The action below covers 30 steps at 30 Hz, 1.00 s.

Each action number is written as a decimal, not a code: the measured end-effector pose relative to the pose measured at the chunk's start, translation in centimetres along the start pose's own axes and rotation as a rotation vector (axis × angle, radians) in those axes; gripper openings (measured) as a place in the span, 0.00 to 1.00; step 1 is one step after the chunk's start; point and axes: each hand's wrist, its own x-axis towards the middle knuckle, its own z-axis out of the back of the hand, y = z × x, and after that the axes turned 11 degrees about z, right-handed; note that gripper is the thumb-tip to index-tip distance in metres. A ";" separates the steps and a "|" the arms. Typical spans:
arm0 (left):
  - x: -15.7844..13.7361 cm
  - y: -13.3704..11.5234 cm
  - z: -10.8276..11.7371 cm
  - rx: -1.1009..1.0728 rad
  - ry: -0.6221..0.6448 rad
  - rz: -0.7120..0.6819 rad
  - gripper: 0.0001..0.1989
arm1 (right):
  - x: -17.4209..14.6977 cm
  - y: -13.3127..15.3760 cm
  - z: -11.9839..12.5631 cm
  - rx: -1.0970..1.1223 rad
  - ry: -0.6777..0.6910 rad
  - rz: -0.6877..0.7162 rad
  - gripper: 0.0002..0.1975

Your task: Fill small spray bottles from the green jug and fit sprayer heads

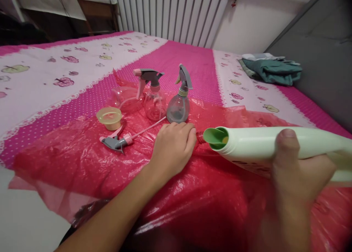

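Two hands are engaged, we note. The right hand [302,171] grips a pale green jug [253,140] at right, tipped nearly level, its green spout [213,136] facing left. The left hand [176,145] is closed around a mostly hidden bottle, only its neck [201,137] showing at the spout; contact we cannot confirm. We judge pouring to be in hand; the next move calls for steady alignment. Farther left lies one loose spray head [117,141].
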 end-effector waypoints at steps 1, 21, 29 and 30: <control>0.0 0.0 0.0 -0.001 0.000 0.001 0.19 | 0.0 0.0 0.0 -0.003 -0.002 0.000 0.30; 0.3 0.2 -0.1 -0.002 -0.002 -0.004 0.19 | 0.1 -0.2 -0.2 -0.053 0.022 -0.006 0.38; 0.2 0.1 0.1 -0.008 0.000 0.001 0.20 | 0.2 0.1 0.0 -0.049 0.029 -0.021 0.36; 0.2 0.1 0.1 -0.010 -0.002 -0.001 0.20 | 0.2 0.1 0.0 -0.042 0.030 -0.015 0.36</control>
